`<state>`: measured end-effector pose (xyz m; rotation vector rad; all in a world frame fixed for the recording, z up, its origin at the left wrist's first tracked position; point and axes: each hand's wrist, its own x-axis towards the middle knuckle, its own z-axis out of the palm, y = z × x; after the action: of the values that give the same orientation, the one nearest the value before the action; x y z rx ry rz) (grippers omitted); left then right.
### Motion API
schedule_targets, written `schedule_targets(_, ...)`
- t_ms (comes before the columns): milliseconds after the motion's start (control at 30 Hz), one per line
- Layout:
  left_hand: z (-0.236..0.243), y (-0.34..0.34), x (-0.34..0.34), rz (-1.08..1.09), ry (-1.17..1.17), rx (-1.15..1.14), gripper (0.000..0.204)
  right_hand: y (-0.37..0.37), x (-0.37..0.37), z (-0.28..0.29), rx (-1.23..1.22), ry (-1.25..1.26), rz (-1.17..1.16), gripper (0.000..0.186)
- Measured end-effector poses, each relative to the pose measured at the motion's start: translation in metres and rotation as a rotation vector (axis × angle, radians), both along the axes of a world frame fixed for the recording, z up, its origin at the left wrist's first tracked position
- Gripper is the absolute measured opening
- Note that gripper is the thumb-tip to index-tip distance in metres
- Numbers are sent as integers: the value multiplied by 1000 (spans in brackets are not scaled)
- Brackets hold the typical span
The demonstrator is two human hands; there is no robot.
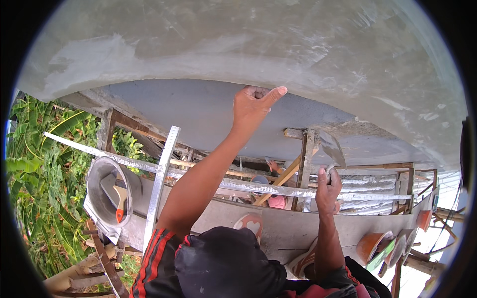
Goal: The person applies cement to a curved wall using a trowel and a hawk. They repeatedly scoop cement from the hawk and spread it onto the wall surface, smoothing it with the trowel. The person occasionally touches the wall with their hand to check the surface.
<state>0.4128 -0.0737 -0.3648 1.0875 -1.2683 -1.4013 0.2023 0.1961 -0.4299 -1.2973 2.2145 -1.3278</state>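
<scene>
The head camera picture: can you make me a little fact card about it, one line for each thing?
Left hand: thumb out, at the edge of the grey plastered surface; touching or not, I can't tell
Right hand: holding a trowel
Trowel: flat metal blade, pointing up
Grey surface: smeared with paler patches
Bucket: grey, at the left
Inside the bucket: a brush with an orange tip to its handle
Far left: green plants

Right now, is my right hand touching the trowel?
Touching: the head view shows your right hand closed around the handle of the trowel.
</scene>
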Motion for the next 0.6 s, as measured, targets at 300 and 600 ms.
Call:
schedule_targets(300,-34,-18,60,400,394,-6,72,5,-4,-1,27,-36,-16,25)
schedule_targets(600,-5,-27,57,163,86,43,69,-16,23,14,4,-38,45,27)
